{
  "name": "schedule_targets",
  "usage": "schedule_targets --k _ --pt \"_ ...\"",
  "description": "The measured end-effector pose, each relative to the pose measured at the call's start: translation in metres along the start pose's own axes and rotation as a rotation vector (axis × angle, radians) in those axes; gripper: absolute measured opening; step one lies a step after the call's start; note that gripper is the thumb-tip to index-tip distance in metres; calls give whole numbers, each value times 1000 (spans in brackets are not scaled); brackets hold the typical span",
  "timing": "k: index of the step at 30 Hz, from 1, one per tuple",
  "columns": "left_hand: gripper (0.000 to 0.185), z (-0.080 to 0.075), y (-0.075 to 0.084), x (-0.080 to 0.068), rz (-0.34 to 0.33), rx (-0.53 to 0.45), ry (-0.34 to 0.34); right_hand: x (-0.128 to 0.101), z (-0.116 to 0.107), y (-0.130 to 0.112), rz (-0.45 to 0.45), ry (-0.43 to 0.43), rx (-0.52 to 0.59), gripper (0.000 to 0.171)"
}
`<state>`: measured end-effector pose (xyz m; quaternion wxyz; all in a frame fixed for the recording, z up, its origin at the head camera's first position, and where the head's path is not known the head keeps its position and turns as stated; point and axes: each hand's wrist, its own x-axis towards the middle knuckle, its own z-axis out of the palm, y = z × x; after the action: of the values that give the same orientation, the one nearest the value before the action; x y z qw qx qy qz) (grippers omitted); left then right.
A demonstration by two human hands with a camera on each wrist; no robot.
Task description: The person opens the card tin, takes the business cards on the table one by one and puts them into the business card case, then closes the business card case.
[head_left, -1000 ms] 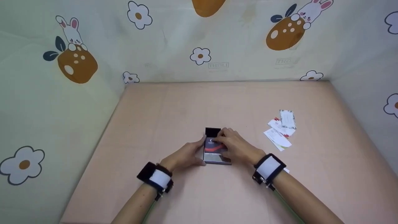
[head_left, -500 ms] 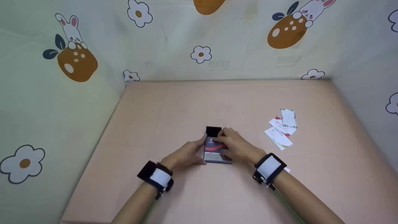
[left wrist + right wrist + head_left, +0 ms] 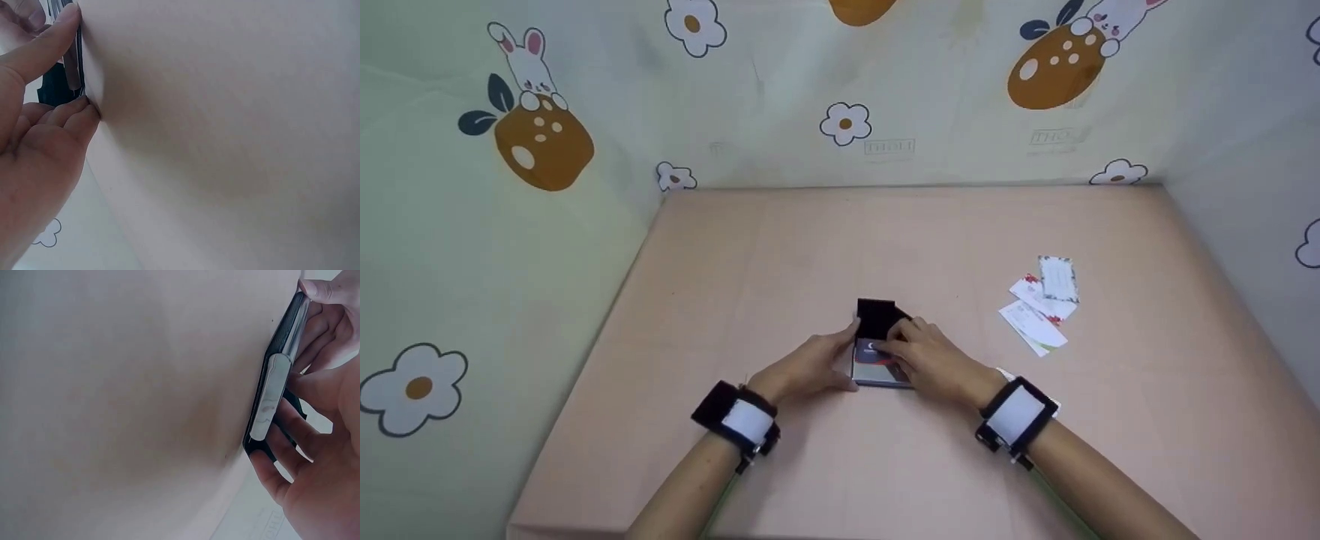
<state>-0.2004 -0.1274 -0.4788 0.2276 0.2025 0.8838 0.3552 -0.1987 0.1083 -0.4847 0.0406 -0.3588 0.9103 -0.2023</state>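
A card holder (image 3: pixel 877 375) with a silvery face lies on the table in front of me, its black flap (image 3: pixel 876 319) folded out at the far end. My left hand (image 3: pixel 810 367) grips its left side, with the thumb at the near corner and fingers further up. On the holder shows a dark business card (image 3: pixel 866 350) with a red stripe, its near part hidden by the silvery face. My right hand (image 3: pixel 941 364) bends over the right side and holds the card with thumb and fingers. In the right wrist view, the holder's metal edge (image 3: pixel 270 399) shows beside the fingers.
Several printed cards (image 3: pixel 1033 327) lie overlapping on the table at the right. White corners of another card (image 3: pixel 1005 373) peek out around the right wrist strap (image 3: pixel 1017 412). Patterned cloth walls (image 3: pixel 765 97) enclose the pinkish table (image 3: pixel 750 262) at the back and sides.
The dark card has slid nearer to me beneath the silvery face, so more black flap shows. My right hand has shifted slightly with it. My left hand keeps its grip.
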Motion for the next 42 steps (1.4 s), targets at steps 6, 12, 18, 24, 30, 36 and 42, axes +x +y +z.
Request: schedule_targets --k 6,12,18,24,30,36,42 --pt "98 0 0 0 0 1 4 -3 1 -3 -8 -9 -5 40" --pt "100 1 0 1 -2 29 9 -6 1 -7 -23 -9 -8 37" --pt "100 1 0 2 2 35 10 -8 -1 -12 -14 -22 -6 32" --pt "99 1 -1 1 0 34 15 -7 0 -17 -19 -35 -4 30" --pt "99 3 -2 0 10 33 21 -15 -2 -20 -32 -21 32 32" --pt "99 3 -3 0 14 17 27 -29 -15 -17 20 -1 43 40" --pt "100 1 -3 0 9 25 20 -40 -18 -9 32 46 -5 45"
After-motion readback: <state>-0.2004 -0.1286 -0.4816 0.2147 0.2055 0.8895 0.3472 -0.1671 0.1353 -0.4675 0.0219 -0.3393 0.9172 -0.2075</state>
